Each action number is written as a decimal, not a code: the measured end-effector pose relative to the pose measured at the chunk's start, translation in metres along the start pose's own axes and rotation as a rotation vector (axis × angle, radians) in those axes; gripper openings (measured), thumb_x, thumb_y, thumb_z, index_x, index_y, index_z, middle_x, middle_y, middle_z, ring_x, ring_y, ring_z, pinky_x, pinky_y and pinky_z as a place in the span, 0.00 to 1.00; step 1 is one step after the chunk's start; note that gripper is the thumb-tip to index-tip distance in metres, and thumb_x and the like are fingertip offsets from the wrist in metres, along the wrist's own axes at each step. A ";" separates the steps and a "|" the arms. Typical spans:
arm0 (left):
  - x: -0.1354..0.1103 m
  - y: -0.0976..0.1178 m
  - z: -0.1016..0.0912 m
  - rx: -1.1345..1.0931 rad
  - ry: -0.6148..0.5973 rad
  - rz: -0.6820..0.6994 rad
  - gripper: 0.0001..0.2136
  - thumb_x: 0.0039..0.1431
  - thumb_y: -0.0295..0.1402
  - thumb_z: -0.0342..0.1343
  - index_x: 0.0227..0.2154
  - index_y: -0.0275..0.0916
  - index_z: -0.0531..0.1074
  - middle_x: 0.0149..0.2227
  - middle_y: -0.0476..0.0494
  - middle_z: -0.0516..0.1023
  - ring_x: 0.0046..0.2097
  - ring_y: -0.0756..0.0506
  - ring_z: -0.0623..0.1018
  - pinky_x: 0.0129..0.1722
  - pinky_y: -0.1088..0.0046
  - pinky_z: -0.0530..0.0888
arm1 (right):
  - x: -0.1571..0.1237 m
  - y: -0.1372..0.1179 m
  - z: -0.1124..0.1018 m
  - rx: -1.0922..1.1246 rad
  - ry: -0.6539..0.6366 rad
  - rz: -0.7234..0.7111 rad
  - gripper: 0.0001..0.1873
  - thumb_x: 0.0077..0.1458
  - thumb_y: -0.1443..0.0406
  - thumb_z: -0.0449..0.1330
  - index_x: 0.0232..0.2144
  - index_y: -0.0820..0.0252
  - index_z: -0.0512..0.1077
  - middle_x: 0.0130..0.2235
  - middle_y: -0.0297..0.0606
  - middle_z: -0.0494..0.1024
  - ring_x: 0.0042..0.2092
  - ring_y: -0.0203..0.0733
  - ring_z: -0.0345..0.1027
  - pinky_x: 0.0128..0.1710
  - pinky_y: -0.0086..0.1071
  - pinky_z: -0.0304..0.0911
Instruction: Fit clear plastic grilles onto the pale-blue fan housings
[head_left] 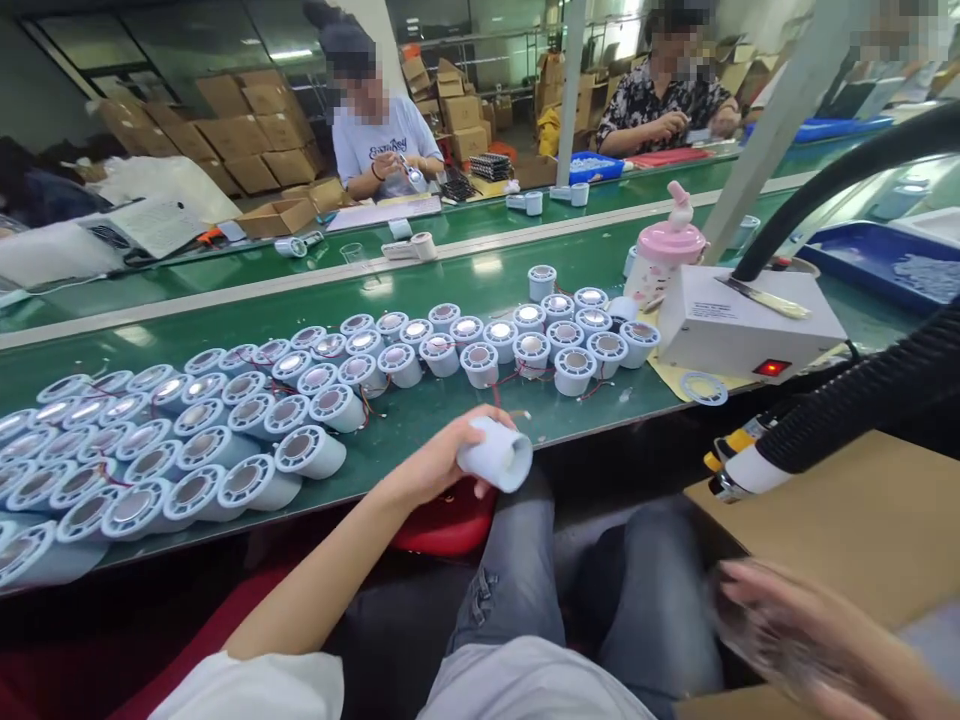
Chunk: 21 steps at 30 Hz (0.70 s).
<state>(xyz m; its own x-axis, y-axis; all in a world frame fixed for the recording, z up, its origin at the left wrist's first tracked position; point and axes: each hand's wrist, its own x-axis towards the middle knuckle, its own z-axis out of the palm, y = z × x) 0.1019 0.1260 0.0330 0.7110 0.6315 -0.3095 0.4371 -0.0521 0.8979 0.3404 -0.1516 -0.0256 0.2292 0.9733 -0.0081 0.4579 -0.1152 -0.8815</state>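
One housing point(499, 458) is clamped in the left hand point(439, 462), over the lap just off the belt point(450, 412) edge. The right hand point(795, 625) is blurred, its grip untellable. A firm, level hold clear of the rows point(225, 430) seems wise.

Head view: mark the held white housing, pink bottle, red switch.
white housing point(491, 452), head view, its side wall.
pink bottle point(670, 242), head view, its lid.
red switch point(772, 368), head view, its lit face.
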 end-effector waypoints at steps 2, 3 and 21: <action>0.002 -0.006 0.028 -0.263 -0.280 -0.048 0.21 0.53 0.50 0.43 0.36 0.36 0.65 0.33 0.42 0.71 0.26 0.50 0.71 0.20 0.77 0.68 | 0.007 -0.012 0.014 -0.121 0.013 -0.129 0.21 0.58 0.56 0.61 0.54 0.46 0.70 0.53 0.44 0.72 0.50 0.53 0.70 0.46 0.42 0.71; 0.004 -0.008 0.042 -0.346 -0.385 -0.083 0.21 0.54 0.51 0.45 0.35 0.36 0.66 0.32 0.43 0.70 0.26 0.51 0.70 0.19 0.78 0.67 | 0.012 -0.019 0.022 -0.218 0.031 -0.213 0.24 0.57 0.57 0.61 0.56 0.45 0.68 0.55 0.44 0.70 0.53 0.56 0.68 0.48 0.44 0.70; 0.006 -0.002 0.096 0.181 -0.282 0.434 0.23 0.46 0.44 0.67 0.44 0.40 0.74 0.41 0.43 0.71 0.40 0.46 0.72 0.37 0.73 0.69 | 0.036 -0.042 0.029 -0.112 -0.043 0.023 0.13 0.62 0.62 0.55 0.26 0.55 0.74 0.51 0.39 0.70 0.47 0.45 0.70 0.46 0.39 0.67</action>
<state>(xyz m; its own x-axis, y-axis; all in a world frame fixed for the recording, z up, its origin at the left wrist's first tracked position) 0.1579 0.0553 -0.0010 0.9563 0.2918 -0.0168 0.1408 -0.4096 0.9013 0.3046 -0.1061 -0.0031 0.2047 0.9776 -0.0500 0.5469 -0.1566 -0.8224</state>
